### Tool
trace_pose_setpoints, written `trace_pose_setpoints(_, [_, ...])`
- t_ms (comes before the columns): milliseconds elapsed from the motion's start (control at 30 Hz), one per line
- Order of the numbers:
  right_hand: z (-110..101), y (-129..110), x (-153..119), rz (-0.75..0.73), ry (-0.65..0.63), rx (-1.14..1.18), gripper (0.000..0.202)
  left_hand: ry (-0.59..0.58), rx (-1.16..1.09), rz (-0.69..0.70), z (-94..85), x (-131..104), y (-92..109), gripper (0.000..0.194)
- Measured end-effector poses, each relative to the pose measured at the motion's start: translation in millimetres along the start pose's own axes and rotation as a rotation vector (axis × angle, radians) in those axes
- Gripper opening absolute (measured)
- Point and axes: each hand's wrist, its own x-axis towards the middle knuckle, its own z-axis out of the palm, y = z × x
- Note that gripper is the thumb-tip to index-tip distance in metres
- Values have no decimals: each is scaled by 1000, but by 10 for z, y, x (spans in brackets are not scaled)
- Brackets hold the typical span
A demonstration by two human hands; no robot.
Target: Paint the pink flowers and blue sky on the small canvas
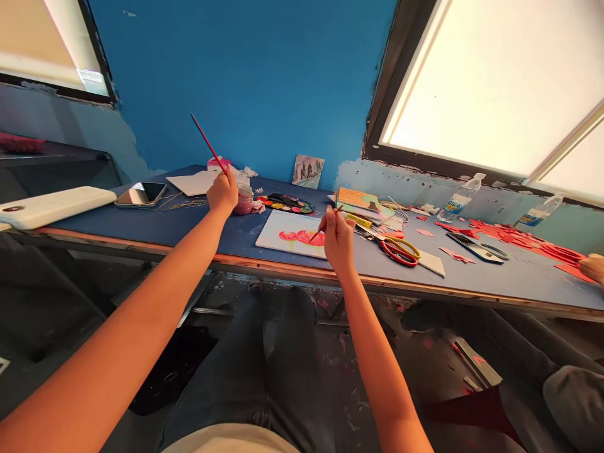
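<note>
My left hand (223, 190) is closed round a long red paintbrush (206, 139), held tilted above the table, beside a jar of reddish water (243, 200). Lower and to the right, my right hand (336, 236) grips a thin paintbrush (317, 232), its tip at the red flowers painted on a white canvas (274, 230). The canvas lies flat near the table's front edge, partly hidden by my right hand. Behind it sits a round paint palette (302, 206) with several colours.
Scissors (400, 250), papers (361, 199) and a small picture (308, 170) lie or lean around. Phones (140, 194) and a white power bank (56, 206) are left. Rightward are bottles (461, 196), red scraps (514, 234) and another person's hand (592, 267).
</note>
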Motion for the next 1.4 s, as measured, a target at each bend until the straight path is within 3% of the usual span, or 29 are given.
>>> trace_pose_setpoints(300, [53,83,-99,-93,-173,-181,53,-11,-3,8,3,-1,5,62])
trace_pose_setpoints(567, [60,22,-87,-17,-49,-130,58,-7,-20,14,31,29,-31,64])
trace_pose_setpoints(667, [70,7,-47,-20,-60,-110,60,-11,-24,22,28,23,-29,65])
trace_pose_setpoints(1000, [205,-15,90,-110,-288,-202,59,21,-21,19,14,12,-8,62])
trace_pose_setpoints(1133, [206,-10,60,-110,-248,-213,57,20,-16,18,21,19,-14,63])
trace_pose_setpoints(1333, [131,-120,28,-84,-78,-105,59,18,-30,12,33,26,-26,63])
trace_pose_setpoints(1400, [117,-159,5,-99,-97,-116,60,10,-30,2,29,24,-24,64])
